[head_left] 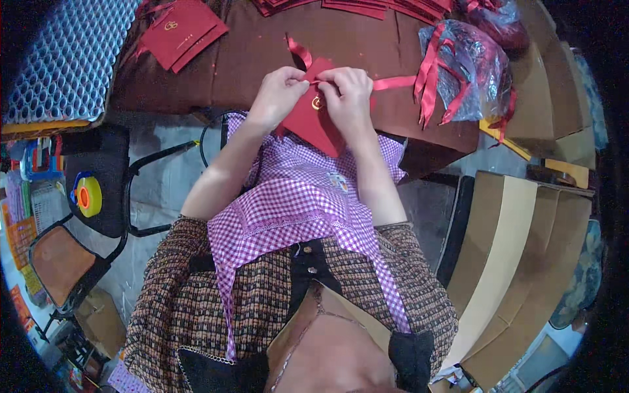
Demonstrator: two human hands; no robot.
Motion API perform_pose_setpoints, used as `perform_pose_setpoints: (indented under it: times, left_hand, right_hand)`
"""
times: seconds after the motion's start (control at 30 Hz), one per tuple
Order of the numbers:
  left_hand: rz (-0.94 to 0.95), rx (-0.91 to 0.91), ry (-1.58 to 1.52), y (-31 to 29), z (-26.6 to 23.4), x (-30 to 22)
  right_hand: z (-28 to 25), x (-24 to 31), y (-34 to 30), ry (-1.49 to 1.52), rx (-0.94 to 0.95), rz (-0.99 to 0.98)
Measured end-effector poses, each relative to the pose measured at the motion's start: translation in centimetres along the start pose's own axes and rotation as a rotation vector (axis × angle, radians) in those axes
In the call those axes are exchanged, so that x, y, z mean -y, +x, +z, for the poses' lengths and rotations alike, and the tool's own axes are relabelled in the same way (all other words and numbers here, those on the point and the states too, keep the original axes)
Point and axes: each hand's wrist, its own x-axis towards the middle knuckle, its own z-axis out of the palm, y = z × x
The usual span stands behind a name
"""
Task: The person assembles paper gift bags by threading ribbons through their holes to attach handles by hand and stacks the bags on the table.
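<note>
A flat red gift bag or folder [314, 128] with a gold emblem lies tilted at the near edge of the brown-covered table, its lower corner over my checked apron. A red ribbon [393, 83] runs across its upper part, with one end curling up beyond the bag and the other stretching right. My left hand [280, 98] pinches the ribbon by the emblem. Close beside it, my right hand [347, 98] pinches the ribbon too, its fingers bent over the bag. Where the fingertips meet, any knot is too small to make out.
Similar red pieces [187, 33] lie at the table's far left, with more stacked at the far edge. To the right sits a clear plastic bag [475, 72] with red ribbons spilling out. Cardboard boxes [511, 262] stand right; a black chair [98, 177] holds yellow tape [88, 196].
</note>
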Motion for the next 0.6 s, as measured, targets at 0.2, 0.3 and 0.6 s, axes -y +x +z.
perform_pose_setpoints:
  times: [0.2,0.3,0.6]
  left_hand:
    - [-0.004,-0.055,0.006,-0.2,0.4,-0.3]
    - [0.015,-0.058,0.055,-0.2,0.5,-0.3]
    - [0.086,-0.120,0.176,-1.5,0.9,-1.9]
  right_hand:
    - [0.4,-0.1,-0.2,-0.163,-0.095,-0.048]
    - [0.5,0.0,-0.2,-0.229,-0.081,-0.058]
    - [-0.5,0.7,0.5,-0.287,0.001,-0.133]
